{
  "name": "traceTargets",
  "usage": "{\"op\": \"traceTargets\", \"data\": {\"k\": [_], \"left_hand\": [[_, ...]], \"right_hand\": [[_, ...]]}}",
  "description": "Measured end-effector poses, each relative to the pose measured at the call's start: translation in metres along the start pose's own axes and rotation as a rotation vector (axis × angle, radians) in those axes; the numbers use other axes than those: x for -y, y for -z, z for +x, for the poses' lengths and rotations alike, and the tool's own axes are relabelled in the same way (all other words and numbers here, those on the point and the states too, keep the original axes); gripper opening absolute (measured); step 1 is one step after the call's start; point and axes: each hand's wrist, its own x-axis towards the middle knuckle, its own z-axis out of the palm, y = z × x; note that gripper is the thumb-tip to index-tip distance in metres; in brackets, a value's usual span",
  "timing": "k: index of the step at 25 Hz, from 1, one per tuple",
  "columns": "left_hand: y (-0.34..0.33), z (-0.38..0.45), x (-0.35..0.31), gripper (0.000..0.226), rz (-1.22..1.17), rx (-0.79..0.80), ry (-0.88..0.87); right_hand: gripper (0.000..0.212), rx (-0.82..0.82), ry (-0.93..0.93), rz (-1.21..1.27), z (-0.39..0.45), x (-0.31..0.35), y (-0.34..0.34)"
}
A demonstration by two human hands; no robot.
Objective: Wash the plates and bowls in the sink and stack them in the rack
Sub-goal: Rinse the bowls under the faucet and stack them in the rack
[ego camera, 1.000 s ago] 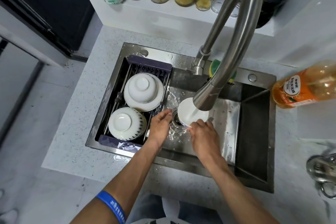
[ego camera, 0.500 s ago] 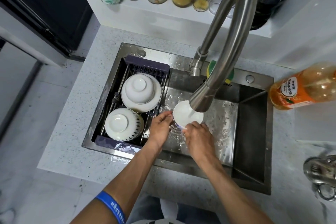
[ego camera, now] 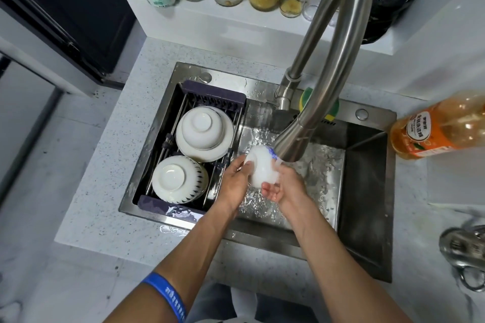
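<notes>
A speckled white counter [ego camera: 105, 191] holds the steel sink [ego camera: 367, 217] and an orange bottle [ego camera: 441, 128].

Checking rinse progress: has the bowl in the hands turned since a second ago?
Yes. The bowl under the faucet has turned from mouth-up to showing its outside.

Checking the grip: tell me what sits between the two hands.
Head view: a small white bowl with blue pattern lies between the left hand and right hand, gripped under the steel faucet's spout.
</notes>
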Motion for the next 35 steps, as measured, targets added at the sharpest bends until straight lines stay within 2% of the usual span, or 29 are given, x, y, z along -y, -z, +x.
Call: {"op": "traceTargets", "data": {"k": [5, 9, 11, 13, 15, 18, 21, 25, 28, 32, 35], "left_hand": [[-0.040, 0.002, -0.005, 0.030, 0.027, 0.083, 0.050], [-0.064, 0.002, -0.010, 0.039, 0.114, 0.066, 0.064], [-0.067, 0.004, -0.015, 0.044, 0.017, 0.045, 0.147], [-0.062, 0.004, -0.020, 0.049, -0.226, 0.076, 0.277], [-0.051, 0.004, -0.023, 0.053, -0.378, 0.105, 0.304], [-0.032, 0.002, -0.019, 0.042, -0.291, 0.076, 0.242], [-0.022, -0.003, -0.016, 0.039, -0.254, 0.064, 0.229], [-0.007, -0.003, -0.017, 0.024, -0.226, 0.023, 0.214], [-0.003, -0.002, -0.015, 0.023, -0.184, -0.002, 0.221], [-0.001, -0.005, -0.014, 0.028, -0.136, 0.046, 0.212], [0.000, -0.005, -0.014, 0.024, -0.180, 0.074, 0.201]], "right_hand": [[0.028, -0.002, -0.080, 0.212, -0.014, -0.002, 0.027], [0.019, 0.014, 0.024, 0.220, -0.028, 0.000, 0.042], [0.012, 0.022, 0.270, -0.062, -0.030, -0.007, 0.046], [0.012, -0.021, 0.682, -0.606, -0.024, -0.022, 0.046], [0.017, -0.079, 1.012, -1.119, -0.013, -0.033, 0.045], [0.014, -0.235, 1.199, -1.451, -0.015, -0.039, 0.049], [0.012, -0.228, 1.241, -1.524, -0.022, -0.046, 0.042], [0.016, -0.243, 1.142, -1.532, -0.020, -0.039, 0.035], [0.012, -0.258, 1.183, -1.606, -0.023, -0.044, 0.033], [0.009, -0.287, 1.191, -1.527, -0.022, -0.041, 0.033], [0.009, -0.268, 1.259, -1.498, -0.028, -0.042, 0.034]]}}
